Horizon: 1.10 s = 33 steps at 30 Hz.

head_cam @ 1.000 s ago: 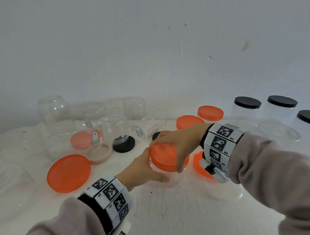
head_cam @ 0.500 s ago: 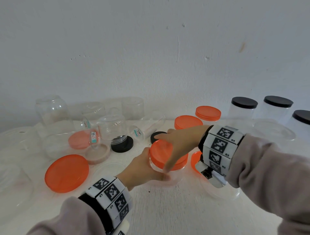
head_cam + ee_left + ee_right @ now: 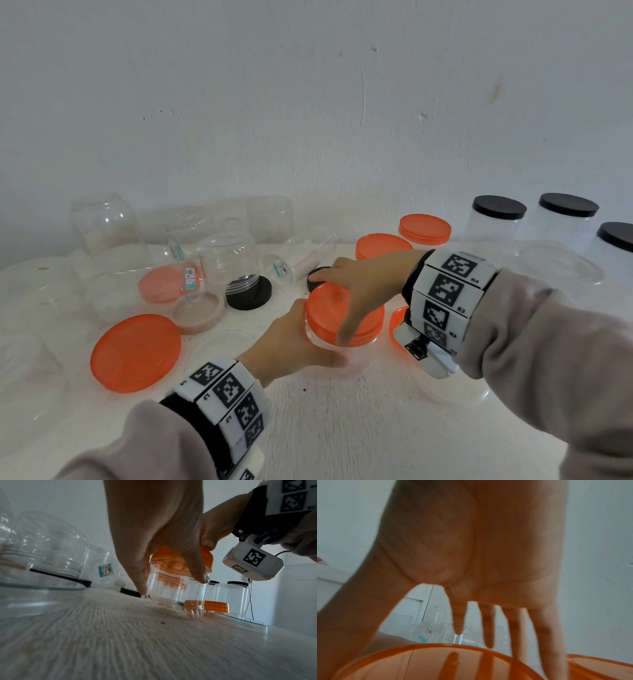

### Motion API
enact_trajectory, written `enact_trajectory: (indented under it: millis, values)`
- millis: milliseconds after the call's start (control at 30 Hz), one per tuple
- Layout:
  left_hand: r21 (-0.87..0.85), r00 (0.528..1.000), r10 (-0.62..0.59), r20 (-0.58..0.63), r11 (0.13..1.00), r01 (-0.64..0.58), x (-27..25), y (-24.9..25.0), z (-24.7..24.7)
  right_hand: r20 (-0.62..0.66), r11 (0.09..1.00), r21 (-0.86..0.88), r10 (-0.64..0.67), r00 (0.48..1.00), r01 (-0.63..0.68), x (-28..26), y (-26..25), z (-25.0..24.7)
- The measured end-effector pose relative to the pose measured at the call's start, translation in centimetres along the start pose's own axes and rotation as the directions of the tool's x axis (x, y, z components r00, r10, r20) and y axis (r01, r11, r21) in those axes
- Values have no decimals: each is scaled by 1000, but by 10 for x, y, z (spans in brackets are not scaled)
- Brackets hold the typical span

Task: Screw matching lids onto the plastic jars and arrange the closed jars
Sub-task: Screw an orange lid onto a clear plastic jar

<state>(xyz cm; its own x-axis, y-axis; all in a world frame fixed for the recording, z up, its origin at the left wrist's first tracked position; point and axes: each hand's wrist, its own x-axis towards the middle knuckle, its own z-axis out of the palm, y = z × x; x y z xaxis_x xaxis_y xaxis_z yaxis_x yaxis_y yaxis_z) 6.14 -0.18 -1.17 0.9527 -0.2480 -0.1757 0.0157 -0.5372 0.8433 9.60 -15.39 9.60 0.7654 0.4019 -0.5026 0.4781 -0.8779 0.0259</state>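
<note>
1. Steadying: left hand (image 3: pixel 291 342), fingers and thumb curled round the wall of the clear jar (image 3: pixel 176 588), which stands upright on the white table (image 3: pixel 342 428).
2. Right hand (image 3: pixel 363 284), spread over the orange lid (image 3: pixel 337 313) that sits on that jar; thumb down the near rim, fingers reaching over the far edge. The right wrist view shows the fingers extended, not clamped, so I judge this a re-grip between turns; how far the lid is threaded cannot be told.
3. Closed stock, right of and behind the jar in hand: two orange-lidded jars (image 3: pixel 424 228), standing close together; beyond them three black-lidded jars (image 3: pixel 498 214), grouped at the far right. Judged finished and placed.
4. Loose lids: large orange lid (image 3: pixel 135 353), flat, left of the jar in hand; a second orange lid (image 3: pixel 397 322), just right of it, mostly hidden by the right wrist; a small black lid (image 3: pixel 313 275), just behind it; a beige lid (image 3: pixel 198 315), left of it.
5. Open stock, left of and behind the jar in hand: a cluster of clear jars (image 3: pixel 102 226), some inverted, some on their sides; one inverted on a black lid (image 3: pixel 248 294).
6. Status: five closed, one in progress, the larger share uncapped and unarranged.
</note>
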Motion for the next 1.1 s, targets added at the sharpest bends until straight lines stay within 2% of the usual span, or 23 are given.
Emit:
enact_trajectory:
  millis: [133,267,367,500,600,767,900,1033,1100]
  values:
    - [-16,1000,5,3,1000,-5,1,-1,0,-12,994,66,-81,997,82,1,1,-1]
    - [-2,1000,15,3,1000,-15,2,-2,0,-65,999,28,-15,998,17,6,2,3]
    - [-18,1000,17,-6,1000,-17,3,-4,0,-49,999,-4,36,998,-36,5,2,0]
    - [3,1000,13,-10,1000,-13,3,-4,0,16,994,69,-81,997,80,2,3,-6]
    - [-9,1000,19,-11,1000,-19,4,-4,1,7,989,84,-122,992,121,2,2,-6]
    - [-7,1000,19,-2,1000,-19,4,-5,0,-53,999,20,-28,998,29,8,1,1]
    - [-8,1000,18,7,1000,-18,3,-3,0,-47,999,-21,28,999,-29,8,-3,-1]
    - [6,1000,15,3,1000,-15,2,-2,0,16,996,44,-85,996,84,4,-5,-3]
    - [-7,1000,24,5,1000,-24,1,-2,0,19,994,47,-101,995,100,4,-5,-3]
